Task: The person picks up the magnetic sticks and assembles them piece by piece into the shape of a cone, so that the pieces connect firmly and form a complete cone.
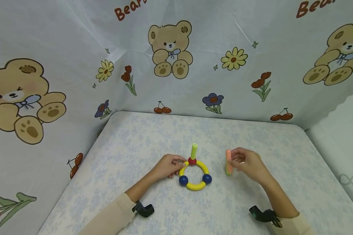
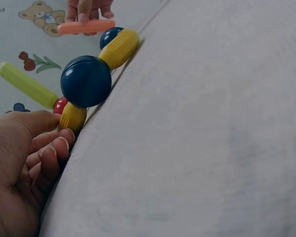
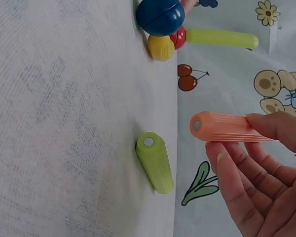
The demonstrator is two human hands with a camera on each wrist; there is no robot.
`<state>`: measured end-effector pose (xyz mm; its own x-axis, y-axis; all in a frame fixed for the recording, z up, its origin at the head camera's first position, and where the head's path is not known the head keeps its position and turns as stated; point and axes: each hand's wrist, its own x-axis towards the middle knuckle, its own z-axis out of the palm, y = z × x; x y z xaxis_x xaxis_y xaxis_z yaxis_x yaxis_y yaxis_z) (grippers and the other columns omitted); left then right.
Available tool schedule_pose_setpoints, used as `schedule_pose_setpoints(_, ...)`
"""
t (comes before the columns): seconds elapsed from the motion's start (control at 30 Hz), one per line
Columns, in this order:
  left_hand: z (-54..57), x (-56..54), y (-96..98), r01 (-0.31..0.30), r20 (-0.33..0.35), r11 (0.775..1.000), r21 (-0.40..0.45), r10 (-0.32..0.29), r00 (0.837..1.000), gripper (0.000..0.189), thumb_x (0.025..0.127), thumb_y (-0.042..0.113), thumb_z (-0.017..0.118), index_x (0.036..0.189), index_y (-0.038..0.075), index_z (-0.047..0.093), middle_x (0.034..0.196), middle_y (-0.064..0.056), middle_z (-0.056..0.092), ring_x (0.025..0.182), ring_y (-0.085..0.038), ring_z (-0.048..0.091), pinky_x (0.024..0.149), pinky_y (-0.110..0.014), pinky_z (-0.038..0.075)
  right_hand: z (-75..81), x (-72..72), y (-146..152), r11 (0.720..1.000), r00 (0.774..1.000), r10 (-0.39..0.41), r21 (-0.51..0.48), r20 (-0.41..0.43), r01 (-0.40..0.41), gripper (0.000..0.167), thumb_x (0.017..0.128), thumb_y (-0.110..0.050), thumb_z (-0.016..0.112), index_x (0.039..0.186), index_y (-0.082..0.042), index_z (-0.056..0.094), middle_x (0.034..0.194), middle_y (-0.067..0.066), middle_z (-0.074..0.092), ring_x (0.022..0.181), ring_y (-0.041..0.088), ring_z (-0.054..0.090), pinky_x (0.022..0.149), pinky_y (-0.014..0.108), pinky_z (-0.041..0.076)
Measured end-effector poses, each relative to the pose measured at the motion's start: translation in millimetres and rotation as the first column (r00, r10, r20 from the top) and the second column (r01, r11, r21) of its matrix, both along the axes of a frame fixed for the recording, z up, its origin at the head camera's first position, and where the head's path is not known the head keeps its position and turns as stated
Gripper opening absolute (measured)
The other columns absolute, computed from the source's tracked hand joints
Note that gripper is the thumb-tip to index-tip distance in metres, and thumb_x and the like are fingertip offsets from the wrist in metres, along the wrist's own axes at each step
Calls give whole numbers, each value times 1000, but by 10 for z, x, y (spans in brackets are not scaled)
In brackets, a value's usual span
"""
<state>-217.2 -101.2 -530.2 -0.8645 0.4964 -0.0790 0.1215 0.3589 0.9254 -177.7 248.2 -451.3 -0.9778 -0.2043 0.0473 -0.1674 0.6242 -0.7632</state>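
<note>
A ring of yellow curved rods (image 1: 195, 187) lies on the table, joined by two blue balls (image 1: 183, 180) and one red ball (image 1: 192, 161). From the red ball a light-green stick (image 1: 193, 151) stands upright. My left hand (image 1: 167, 165) pinches the ring's left yellow rod, close to the red ball, between thumb and fingers. To the right of the ring, my right hand (image 1: 251, 164) holds an orange magnetic stick (image 3: 227, 127) upright by thumb and fingertips, above the table. Beneath it a second green stick (image 3: 155, 165) lies on the tabletop, its magnet end showing in the right wrist view.
The table (image 1: 153, 133) has a pale blue mottled cover. Behind it and along its left hangs a white cloth (image 1: 206, 29) printed with bears and flowers. A thin cable (image 1: 351, 182) hangs beyond the right edge.
</note>
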Motion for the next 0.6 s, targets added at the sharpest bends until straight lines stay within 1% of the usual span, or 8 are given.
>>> schedule_pose_setpoints(0.07,-2,-4,1,1,-1,1000,2,-1,1000,25,100,32,67,121,20,73,63,-6,66,40,-15,51,36,-25,42,-1,7,-24,1000,999,16,-7,-34,-16,28,90,-10,78,115,-2,67,102,8,70,90,23,69,65,28,58)
schedule_pose_setpoints(0.23,-4,-5,-1,-2,-7,1000,3,2,1000,25,100,33,67,121,21,74,63,-6,66,39,-16,51,36,-26,42,-9,24,-77,998,993,55,-29,-103,-58,29,89,-5,78,116,-4,68,104,7,71,90,19,70,71,26,58)
schedule_pose_setpoints(0.4,-1,0,1,-3,-13,1000,1,3,1000,25,100,34,68,120,22,74,62,-6,66,39,-15,51,36,-26,42,-13,60,-164,995,987,66,-63,-143,-76,28,89,-8,80,115,-6,69,102,4,73,91,14,70,69,28,58)
schedule_pose_setpoints(0.5,2,7,4,-5,-11,1000,1,5,1000,25,99,35,68,120,22,74,62,-6,65,39,-15,50,36,-25,42,1,85,-226,993,987,62,-89,-149,-75,27,88,-10,81,113,-10,69,99,1,75,90,13,70,65,28,57)
schedule_pose_setpoints(0.6,1,13,7,-4,-10,1000,-2,4,1000,26,99,36,68,120,22,74,62,-6,65,39,-14,50,36,-25,42,20,108,-282,990,985,77,-108,-158,-94,27,88,-10,80,113,-13,69,99,-2,75,91,12,70,65,28,57)
